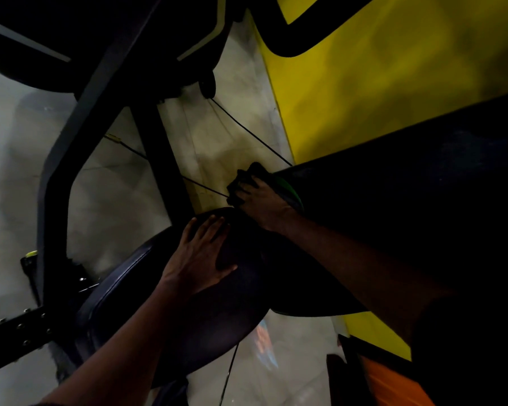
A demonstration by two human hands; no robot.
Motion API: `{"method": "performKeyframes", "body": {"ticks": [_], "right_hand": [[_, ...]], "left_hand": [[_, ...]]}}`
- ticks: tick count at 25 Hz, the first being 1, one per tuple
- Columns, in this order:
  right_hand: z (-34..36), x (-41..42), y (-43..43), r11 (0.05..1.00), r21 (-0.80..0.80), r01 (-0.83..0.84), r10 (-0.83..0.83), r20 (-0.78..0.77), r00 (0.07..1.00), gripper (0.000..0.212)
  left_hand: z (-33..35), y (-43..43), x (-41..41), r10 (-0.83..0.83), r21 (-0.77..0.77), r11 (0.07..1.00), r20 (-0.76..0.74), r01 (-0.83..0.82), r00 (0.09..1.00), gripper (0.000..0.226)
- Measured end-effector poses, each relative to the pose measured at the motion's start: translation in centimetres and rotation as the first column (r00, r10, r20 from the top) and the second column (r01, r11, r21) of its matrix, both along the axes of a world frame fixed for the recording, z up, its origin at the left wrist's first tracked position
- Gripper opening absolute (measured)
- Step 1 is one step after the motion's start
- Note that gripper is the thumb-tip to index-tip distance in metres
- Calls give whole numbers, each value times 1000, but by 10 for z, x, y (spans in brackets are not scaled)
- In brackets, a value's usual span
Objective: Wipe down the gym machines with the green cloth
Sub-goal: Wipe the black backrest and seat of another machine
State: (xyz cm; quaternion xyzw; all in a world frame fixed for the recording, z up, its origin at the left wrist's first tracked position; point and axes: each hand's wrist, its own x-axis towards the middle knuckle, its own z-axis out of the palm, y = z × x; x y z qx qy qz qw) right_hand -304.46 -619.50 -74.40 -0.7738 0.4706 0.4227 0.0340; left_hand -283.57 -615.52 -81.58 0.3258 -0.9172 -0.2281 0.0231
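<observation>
Two hands show: the left hand [201, 253] lies flat, fingers spread, on one round, smooth, dark seat pad [159, 312]. Just past it, the right hand [261, 202] squeezes the one cloth [247, 175], bunched up and dark in this dim light, against the end of a long dark pad [393, 206]. Farther off are a black metal frame [57, 171], a pale floor [18, 148] and a yellow wall [393, 68].

Floor [106, 200]: pale, glossy tiles with faint joints.
Wall [379, 83]: yellow, meeting the floor's right edge.
Black band [291, 49]: painted across the wall, curved at its bend.
Orange object [393, 382]: at the wall's foot, lower right corner; kind unclear.
Coloured reflection [264, 344]: on the floor near that object.
</observation>
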Motion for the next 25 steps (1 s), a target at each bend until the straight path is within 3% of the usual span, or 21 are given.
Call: {"method": "performKeyframes", "body": {"ticks": [4,6,8,9,11,13,16,19,20,22,25], "right_hand": [[-11,1,5,993,37,-115,115,1,993,50],[-9,-6,24,996,28,-86,84,77,994,42],[-10,-14,60,998,13,-55,54,51,997,28],[-9,-19,77,998,41,-47,47,18,999,31],[-3,-23,99,988,73,138,-144,73,987,41],[7,-27,92,945,-83,316,-302,146,942,53],[28,-19,76,913,-169,371,-323,257,911,53],[29,-10,113,906,-120,406,-369,250,895,54],[26,-7,130,899,15,438,-428,247,869,57],[8,-3,150,904,180,387,-411,128,902,63],[-11,-3,152,928,110,357,-370,143,918,56]], "left_hand": [[-2,-1,0,-2,9,1000,2,2,1000,91],[-1,-3,0,-13,13,1000,17,13,1000,91],[1,-5,-1,-17,23,1000,23,17,1000,90],[1,-6,0,-18,21,1000,22,18,1000,90],[1,-6,0,-24,20,1000,23,23,999,90],[0,-3,-1,-18,22,1000,28,18,999,90],[-2,-1,-2,-5,14,1000,30,5,1000,92],[1,0,0,-18,16,1000,36,17,999,92],[1,-1,0,-14,5,1000,39,14,999,92],[-1,-1,0,-11,-11,1000,44,11,999,93],[-4,0,-2,-10,-30,999,44,11,999,93]]}}
